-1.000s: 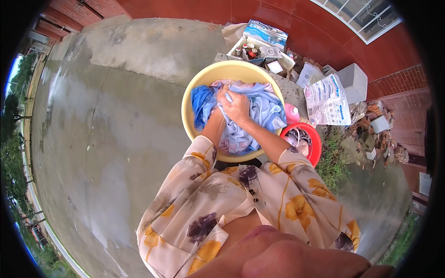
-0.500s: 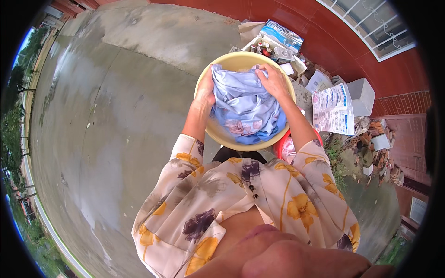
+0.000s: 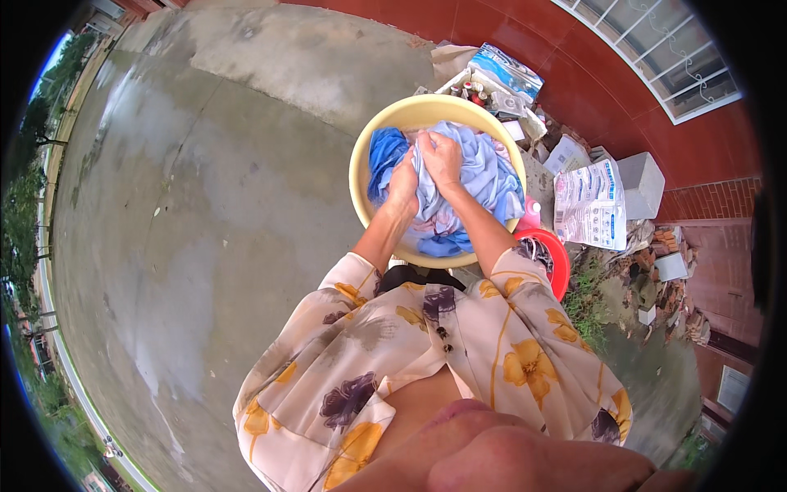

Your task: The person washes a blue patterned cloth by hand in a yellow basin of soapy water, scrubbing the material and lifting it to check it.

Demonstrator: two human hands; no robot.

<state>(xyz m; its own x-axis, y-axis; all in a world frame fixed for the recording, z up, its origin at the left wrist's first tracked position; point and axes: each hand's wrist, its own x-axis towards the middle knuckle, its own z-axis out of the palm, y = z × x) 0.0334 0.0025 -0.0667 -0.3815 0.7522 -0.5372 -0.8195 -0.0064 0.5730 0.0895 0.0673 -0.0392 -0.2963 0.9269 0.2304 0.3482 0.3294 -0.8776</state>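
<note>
Inside the yellow basin (image 3: 357,184) on the wet concrete floor (image 3: 205,213), a bundle of blue garments (image 3: 484,176) is gathered (darker blue at its left edge). The left hand (image 3: 403,182) is closed on the cloth, and the right hand (image 3: 443,158) beside it is pinching a fold. A red basin (image 3: 554,256) is seen just right.

light-blue cloth (image 3: 484,176) | bunched, seemingly wet | fills yellow basin (image 3: 361,164) | basin on concrete
</note>
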